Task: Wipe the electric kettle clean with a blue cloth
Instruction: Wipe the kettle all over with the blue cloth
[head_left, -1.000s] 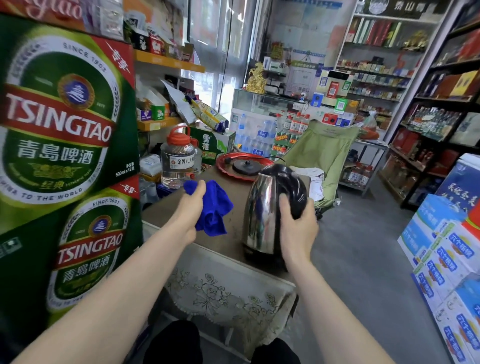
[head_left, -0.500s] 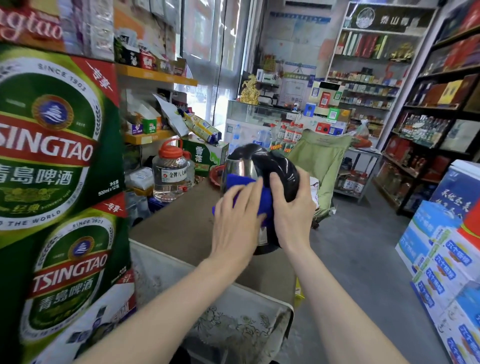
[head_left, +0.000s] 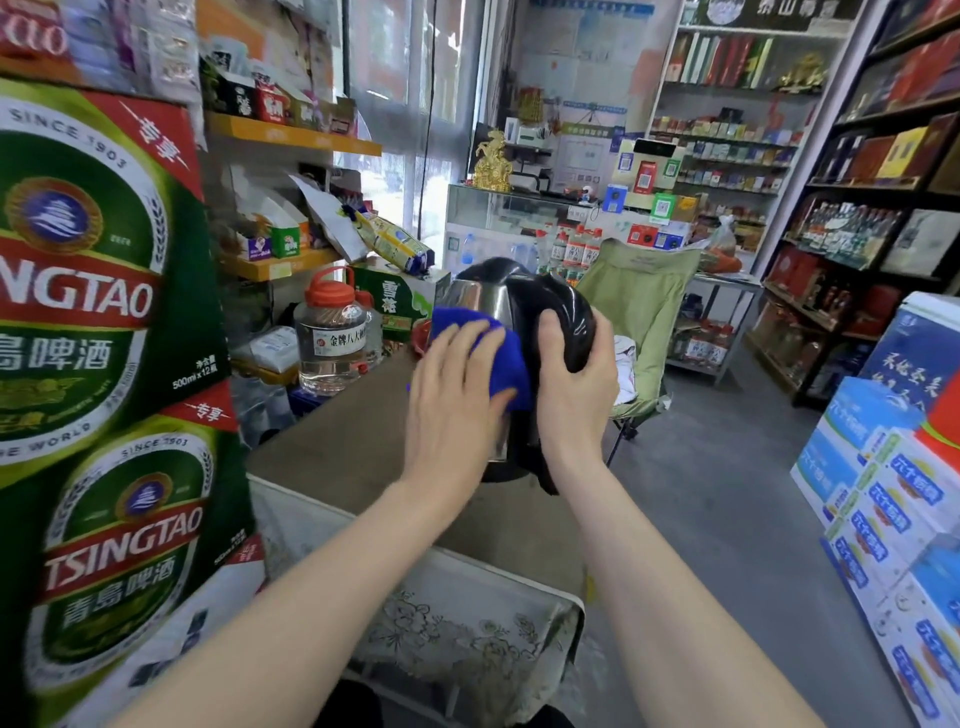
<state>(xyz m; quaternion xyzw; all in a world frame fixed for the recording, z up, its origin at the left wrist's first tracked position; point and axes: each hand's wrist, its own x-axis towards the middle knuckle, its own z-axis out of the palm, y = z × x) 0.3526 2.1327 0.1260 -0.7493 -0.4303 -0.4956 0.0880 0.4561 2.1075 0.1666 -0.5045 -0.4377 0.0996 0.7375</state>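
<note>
The blue cloth (head_left: 475, 358) is pressed flat against the side of the electric kettle (head_left: 498, 306) by the left hand (head_left: 454, 402), whose fingers are spread wide and lie on top of the cloth, not closed around it. The black handle (head_left: 563, 322) of the kettle is gripped by the right hand (head_left: 571, 384), with the thumb laid over its upper curve and the fingers wrapped behind it.

The kettle is held tilted above the tabletop (head_left: 353, 447); whether its base touches the surface cannot be told.

The cloth is judged soft and thick, like microfibre, so it should fold easily around the curved body. The body is polished metal, smooth and mirror-like, and it is probably slippery under a bare palm. The handle and the lid are glossy black plastic with a rounded shape. The handle seems the safest place for holding. The kettle is judged rigid and, if empty, rather light.

Behind it, a clear jar with a red cap (head_left: 332, 338) stands on the tabletop. A patterned cover (head_left: 457, 629) hangs from the near edge.
</note>
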